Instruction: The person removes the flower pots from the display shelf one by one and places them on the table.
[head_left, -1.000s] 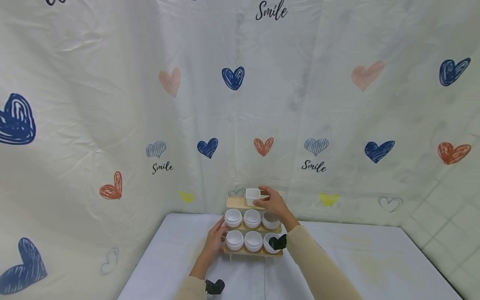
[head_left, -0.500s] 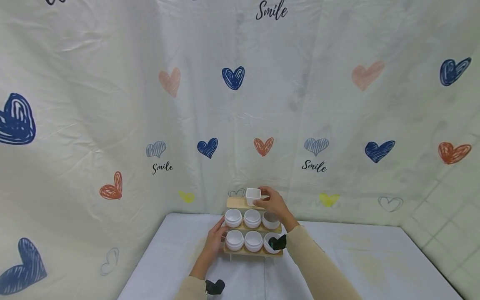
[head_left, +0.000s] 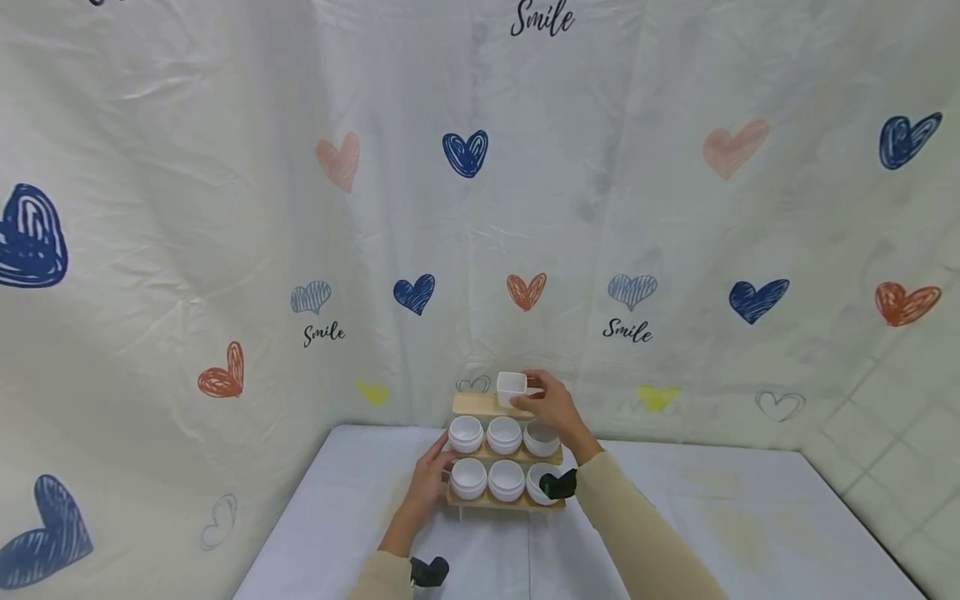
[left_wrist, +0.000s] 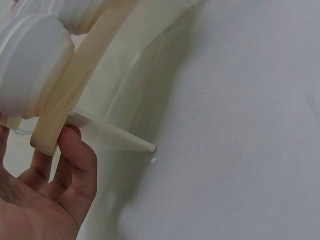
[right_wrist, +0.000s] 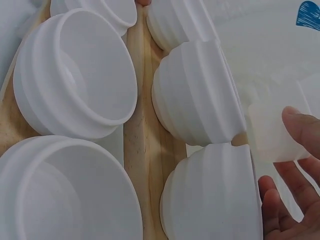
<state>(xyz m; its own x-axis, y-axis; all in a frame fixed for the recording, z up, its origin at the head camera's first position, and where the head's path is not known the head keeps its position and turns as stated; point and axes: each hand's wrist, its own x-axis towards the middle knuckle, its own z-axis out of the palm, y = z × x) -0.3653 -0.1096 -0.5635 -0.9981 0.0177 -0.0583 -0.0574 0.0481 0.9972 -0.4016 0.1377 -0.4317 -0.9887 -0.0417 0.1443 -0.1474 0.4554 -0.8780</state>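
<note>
A tiered wooden stand [head_left: 472, 405] carries round white pots [head_left: 506, 435] on its two lower shelves. At its left side, my left hand [head_left: 426, 485] grips the end of a wooden shelf [left_wrist: 80, 75], thumb and fingers around the board in the left wrist view. A small square white pot [head_left: 512, 388] is pinched by my right hand [head_left: 553, 407] at the top shelf. Whether that pot touches the board cannot be told. In the right wrist view, the square pot [right_wrist: 275, 130] shows pale beyond the round pots, with the thumb on its side.
The stand is on a table with a white cloth [head_left: 712, 508]. Close behind hangs a pale curtain [head_left: 570, 225] printed with hearts. A clear leg [left_wrist: 115, 132] runs from the shelf toward the cloth in the left wrist view.
My right hand has shifted the square pot slightly to the right and up over the last half second. The left hand keeps its place on the stand.
</note>
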